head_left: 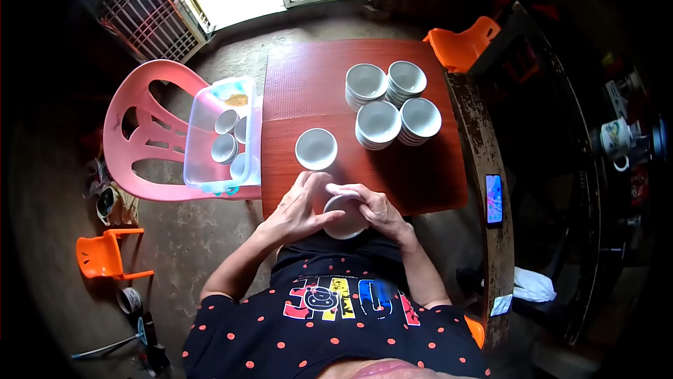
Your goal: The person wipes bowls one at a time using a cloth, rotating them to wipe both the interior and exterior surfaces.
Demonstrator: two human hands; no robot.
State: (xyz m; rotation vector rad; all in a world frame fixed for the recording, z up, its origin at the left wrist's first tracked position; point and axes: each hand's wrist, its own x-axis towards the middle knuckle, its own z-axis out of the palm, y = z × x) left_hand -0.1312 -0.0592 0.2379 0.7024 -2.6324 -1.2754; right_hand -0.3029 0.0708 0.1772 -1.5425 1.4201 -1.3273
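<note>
A small white bowl [345, 222] is held in front of my body at the table's near edge. My left hand [294, 205] grips it from the left, with the thumb along its side. On the other side, my right hand [380, 212] has its fingers closed on a pale cloth [342, 189] at the bowl's far rim; part of the cloth is hidden under the fingers. Just beyond my hands, a single white bowl [316, 149] stands upright on the table. Several stacks of matching bowls [378, 122] are grouped farther back to the right.
The red-brown table [301, 77] is before me. At its left, a clear plastic tub [200, 144] with more bowls rests on a pink chair [123, 126]. A phone [494, 199] lies on a worn wooden bench [499, 260] to the right. Orange chairs [463, 42] stand around.
</note>
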